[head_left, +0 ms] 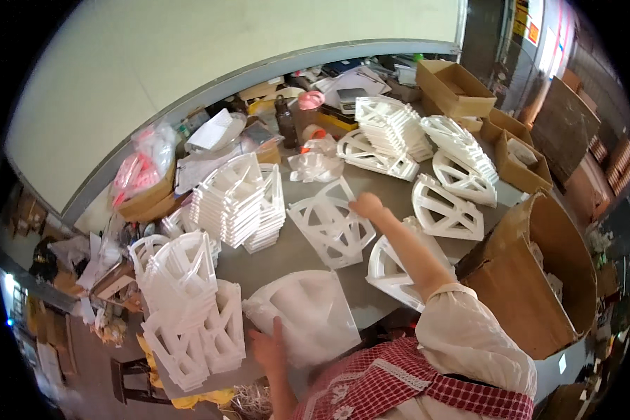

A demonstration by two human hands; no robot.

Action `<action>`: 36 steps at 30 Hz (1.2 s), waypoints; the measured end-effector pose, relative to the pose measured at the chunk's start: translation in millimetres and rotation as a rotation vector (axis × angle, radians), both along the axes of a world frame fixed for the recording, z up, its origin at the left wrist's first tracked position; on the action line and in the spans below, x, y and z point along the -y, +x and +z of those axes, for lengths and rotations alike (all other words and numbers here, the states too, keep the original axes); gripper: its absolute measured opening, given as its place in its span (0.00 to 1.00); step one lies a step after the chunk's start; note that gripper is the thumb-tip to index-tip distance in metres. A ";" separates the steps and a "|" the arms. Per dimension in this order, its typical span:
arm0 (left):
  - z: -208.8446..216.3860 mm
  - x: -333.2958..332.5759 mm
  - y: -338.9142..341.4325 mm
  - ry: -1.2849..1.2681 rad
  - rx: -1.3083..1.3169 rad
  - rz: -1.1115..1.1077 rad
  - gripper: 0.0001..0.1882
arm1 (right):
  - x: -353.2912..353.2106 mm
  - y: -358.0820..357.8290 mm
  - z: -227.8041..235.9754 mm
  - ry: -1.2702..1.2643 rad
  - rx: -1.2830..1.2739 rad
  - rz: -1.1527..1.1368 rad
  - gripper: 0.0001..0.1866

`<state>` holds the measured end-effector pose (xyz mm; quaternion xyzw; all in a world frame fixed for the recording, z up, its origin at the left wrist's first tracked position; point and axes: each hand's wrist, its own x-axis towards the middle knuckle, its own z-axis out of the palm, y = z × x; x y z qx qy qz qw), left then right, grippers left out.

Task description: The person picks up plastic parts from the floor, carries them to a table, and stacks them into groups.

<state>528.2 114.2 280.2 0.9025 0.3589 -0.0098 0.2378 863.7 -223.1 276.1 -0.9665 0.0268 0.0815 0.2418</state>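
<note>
My right hand is closed at the upper right edge of a white fan-shaped plastic frame with crossing ribs, in the middle of the table. Nearer to me is a second fan-shaped piece, looking frosted, as if under thin clear plastic. My left hand grips its lower left edge, one finger stretched over the top; the fingers beneath are hidden. Left of it stand stacks of similar white frames. Under my right forearm lies another white frame, partly covered by the arm.
More stacked frames stand at the back left, others at the back right. A large open cardboard box is at the right, with smaller boxes behind. A brown bottle, papers and plastic bags crowd the wall side. A stool stands lower left.
</note>
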 end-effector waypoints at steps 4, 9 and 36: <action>-12.4 2.4 0.7 0.041 0.048 -0.017 0.53 | 17.1 10.3 45.0 0.977 -0.036 -0.012 0.10; -7.9 -0.3 -0.5 0.042 -0.017 -0.019 0.55 | -26.2 -23.7 114.7 0.970 0.188 0.012 0.07; 1.2 3.8 -1.0 0.033 0.089 -0.040 0.49 | -115.8 -51.9 -3.1 -0.017 0.344 0.316 0.23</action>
